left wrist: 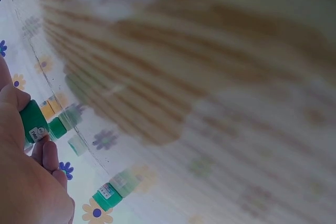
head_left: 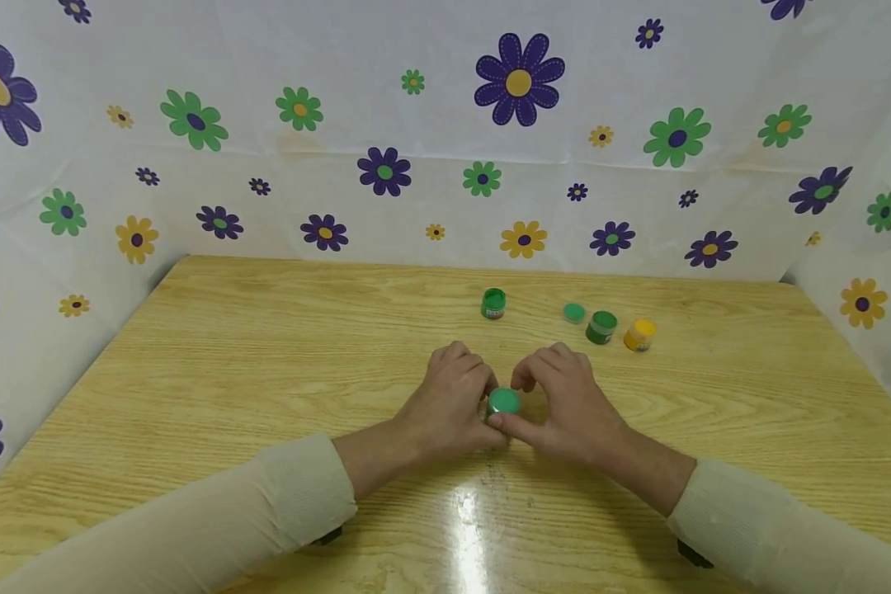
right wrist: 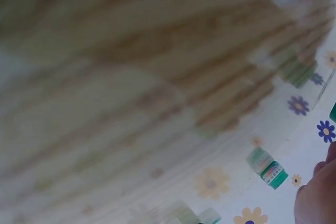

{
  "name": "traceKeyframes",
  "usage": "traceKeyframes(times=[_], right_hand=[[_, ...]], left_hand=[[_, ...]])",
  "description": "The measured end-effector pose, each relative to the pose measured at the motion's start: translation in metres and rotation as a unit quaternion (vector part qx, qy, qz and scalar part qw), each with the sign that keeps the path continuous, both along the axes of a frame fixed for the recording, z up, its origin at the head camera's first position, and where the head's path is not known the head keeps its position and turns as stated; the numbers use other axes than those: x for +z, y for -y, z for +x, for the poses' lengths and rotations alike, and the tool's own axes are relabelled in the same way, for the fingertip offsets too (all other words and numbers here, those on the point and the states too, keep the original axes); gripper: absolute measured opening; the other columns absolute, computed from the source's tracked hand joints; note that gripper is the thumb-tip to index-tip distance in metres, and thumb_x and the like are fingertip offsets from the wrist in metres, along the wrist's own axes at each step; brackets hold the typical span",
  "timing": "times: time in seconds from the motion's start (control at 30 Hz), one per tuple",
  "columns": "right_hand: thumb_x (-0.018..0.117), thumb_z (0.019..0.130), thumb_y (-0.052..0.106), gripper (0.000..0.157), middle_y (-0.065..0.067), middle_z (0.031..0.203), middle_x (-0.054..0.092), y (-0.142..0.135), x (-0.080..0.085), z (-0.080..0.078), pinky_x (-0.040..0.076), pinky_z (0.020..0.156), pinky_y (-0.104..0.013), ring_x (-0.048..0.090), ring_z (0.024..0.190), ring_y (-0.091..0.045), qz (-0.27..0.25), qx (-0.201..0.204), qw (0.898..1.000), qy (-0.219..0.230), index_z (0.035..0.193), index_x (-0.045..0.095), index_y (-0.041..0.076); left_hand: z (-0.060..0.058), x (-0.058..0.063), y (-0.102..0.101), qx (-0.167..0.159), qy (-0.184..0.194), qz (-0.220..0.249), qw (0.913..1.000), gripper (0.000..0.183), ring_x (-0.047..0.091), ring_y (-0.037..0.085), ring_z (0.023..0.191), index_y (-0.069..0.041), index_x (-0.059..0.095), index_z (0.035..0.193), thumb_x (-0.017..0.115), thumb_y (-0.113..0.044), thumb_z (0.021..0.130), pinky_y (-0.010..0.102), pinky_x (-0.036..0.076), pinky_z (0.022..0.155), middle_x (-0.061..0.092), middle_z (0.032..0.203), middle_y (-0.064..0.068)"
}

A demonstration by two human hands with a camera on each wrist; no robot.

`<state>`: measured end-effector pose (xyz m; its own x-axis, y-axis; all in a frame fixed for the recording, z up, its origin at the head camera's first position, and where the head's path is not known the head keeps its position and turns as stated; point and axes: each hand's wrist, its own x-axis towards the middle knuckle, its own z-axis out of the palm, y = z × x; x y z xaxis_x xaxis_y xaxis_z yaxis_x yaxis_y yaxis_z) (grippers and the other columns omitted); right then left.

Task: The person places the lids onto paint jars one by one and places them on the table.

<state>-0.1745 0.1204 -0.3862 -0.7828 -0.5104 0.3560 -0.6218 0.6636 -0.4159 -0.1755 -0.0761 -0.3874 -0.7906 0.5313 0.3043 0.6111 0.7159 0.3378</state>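
A small paint jar [head_left: 503,403] with a pale green top stands between the two hands in the head view. My left hand [head_left: 449,406] grips its side, with the thumb low at the front and the fingers curled behind. In the left wrist view the green jar [left wrist: 34,121] shows its white label between thumb and fingers. My right hand [head_left: 570,404] holds the jar's top from the other side, thumb at the front rim and index fingertip at the back rim. Only an edge of my right hand [right wrist: 317,195] enters the right wrist view.
Behind the hands on the wooden table [head_left: 282,346] stand a green jar [head_left: 493,304], a darker green jar [head_left: 601,327] and a yellow jar [head_left: 641,335]. A loose pale green lid [head_left: 574,313] lies near the darker jar. Flower-printed cloth [head_left: 431,124] rises along the table's back.
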Motion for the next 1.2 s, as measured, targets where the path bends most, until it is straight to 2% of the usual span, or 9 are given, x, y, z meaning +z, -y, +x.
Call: traceKeyframes(times=[0.13, 0.33, 0.67, 1.2], right_hand=[[0.070, 0.081, 0.031, 0.032, 0.004, 0.097, 0.061, -0.0012, -0.0022, -0.0018, 0.035, 0.087, -0.042, 0.048, 0.097, -0.015, -0.022, 0.031, 0.999, -0.013, 0.108, 0.066, 0.015], [0.069, 0.079, 0.024, 0.030, 0.005, 0.099, 0.062, -0.0016, -0.0046, -0.0025, 0.036, 0.085, -0.042, 0.049, 0.099, -0.015, -0.029, 0.058, 0.997, -0.045, 0.107, 0.069, 0.015], [0.075, 0.080, 0.029, 0.022, 0.006, 0.092, 0.060, 0.0003, -0.0031, -0.0003, 0.036, 0.085, -0.040, 0.048, 0.096, -0.014, -0.013, 0.029, 0.999, -0.038, 0.097, 0.066, 0.017], [0.079, 0.080, 0.038, 0.031, 0.003, 0.088, 0.060, 0.0014, -0.0024, 0.0004, 0.034, 0.086, -0.040, 0.047, 0.090, -0.014, -0.004, 0.001, 0.999, -0.034, 0.092, 0.062, 0.015]], left_hand=[[-0.0001, -0.0002, -0.0003, 0.002, -0.004, -0.002, 1.0000, 0.034, 0.043, 0.015, 0.084, -0.011, 0.064, 0.079, 0.085, -0.036, 0.069, 0.037, 0.040, 0.093, 0.062, 0.079, -0.003], [0.0001, -0.0010, -0.0002, 0.002, -0.016, -0.003, 0.9999, 0.034, 0.043, 0.015, 0.082, -0.010, 0.064, 0.077, 0.084, -0.037, 0.070, 0.037, 0.040, 0.090, 0.058, 0.075, -0.005], [-0.0007, -0.0019, 0.0002, -0.008, -0.013, 0.008, 0.9999, 0.032, 0.044, 0.015, 0.083, -0.011, 0.066, 0.078, 0.086, -0.033, 0.068, 0.036, 0.040, 0.090, 0.064, 0.079, -0.002], [0.0000, -0.0004, 0.0002, -0.006, -0.004, 0.009, 0.9999, 0.034, 0.043, 0.015, 0.083, -0.010, 0.067, 0.079, 0.088, -0.034, 0.067, 0.036, 0.039, 0.091, 0.064, 0.080, -0.002]])
